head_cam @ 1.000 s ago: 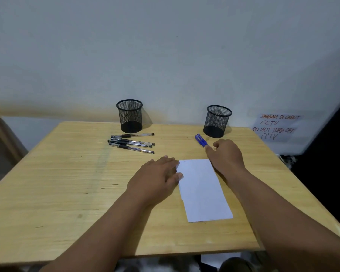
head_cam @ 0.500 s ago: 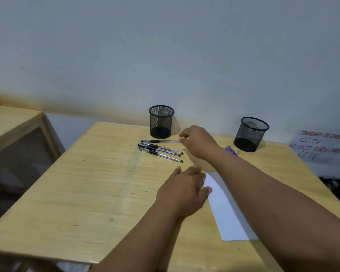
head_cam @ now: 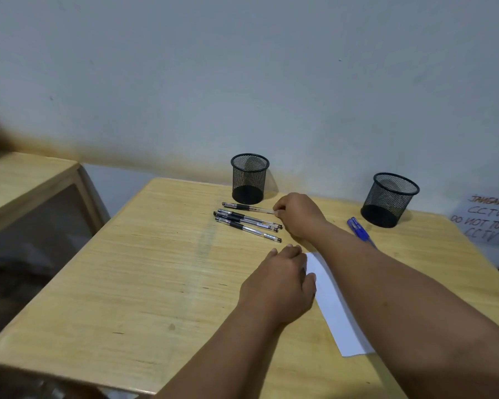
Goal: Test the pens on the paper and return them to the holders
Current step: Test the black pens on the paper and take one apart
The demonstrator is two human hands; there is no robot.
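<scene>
Several black pens point(head_cam: 247, 221) lie side by side on the wooden table point(head_cam: 156, 283) in front of the left mesh holder point(head_cam: 249, 178). My right hand point(head_cam: 298, 216) reaches across and pinches the end of the farthest black pen point(head_cam: 247, 208), which still rests on the table. My left hand point(head_cam: 281, 283) lies flat, fingers apart, on the left edge of the white paper point(head_cam: 336, 309). A blue pen point(head_cam: 357, 229) lies near the right mesh holder point(head_cam: 389, 198), partly hidden by my right forearm.
A handwritten CCTV notice point(head_cam: 487, 223) leans against the wall at the far right. A second wooden table point(head_cam: 20, 182) stands to the left with a gap between. The wall runs just behind both holders.
My right hand left the blue pen, crossed to the left and closed its fingertips on the farthest black pen. My view swung left. My left hand stayed on the paper.
</scene>
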